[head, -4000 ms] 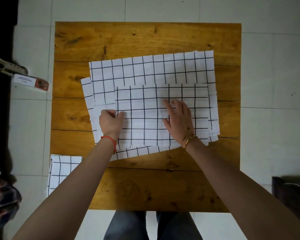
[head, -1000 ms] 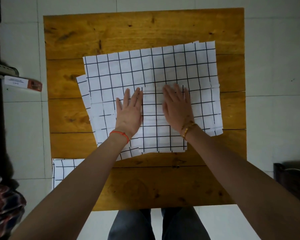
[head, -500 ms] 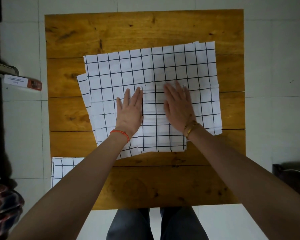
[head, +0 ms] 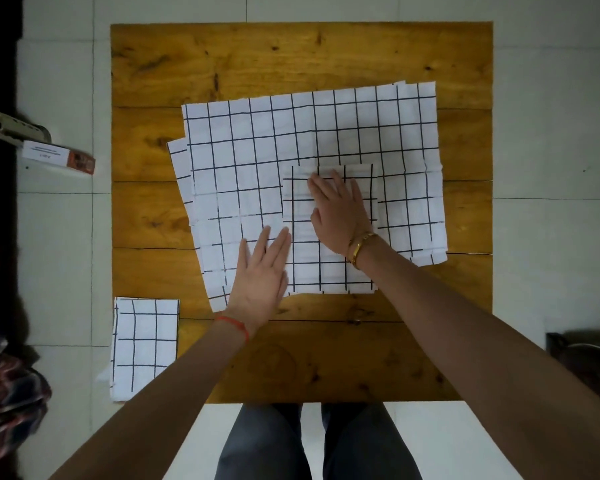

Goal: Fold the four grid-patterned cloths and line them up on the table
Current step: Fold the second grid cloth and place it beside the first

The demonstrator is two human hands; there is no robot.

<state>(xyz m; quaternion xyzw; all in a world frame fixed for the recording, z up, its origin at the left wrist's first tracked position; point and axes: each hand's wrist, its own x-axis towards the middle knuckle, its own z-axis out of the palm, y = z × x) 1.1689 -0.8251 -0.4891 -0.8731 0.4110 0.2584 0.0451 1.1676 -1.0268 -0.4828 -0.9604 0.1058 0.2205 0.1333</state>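
Both arms reach forward toward twelve o'clock. The left hand lies flat, fingers straight and close together, a red band at its wrist. The right hand lies flat at its one o'clock, fingers spread, gold bangles on the wrist.

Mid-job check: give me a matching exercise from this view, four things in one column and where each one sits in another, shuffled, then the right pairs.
Things
1. right hand
2. left hand
3. finished folded cloth
4. small box

Places
A. near left corner of the table
B. on the floor, left of the table
C. flat on the small folded cloth
D. at that cloth's left edge, on the unfolded cloths

Pairs: 1-C, 2-D, 3-A, 4-B
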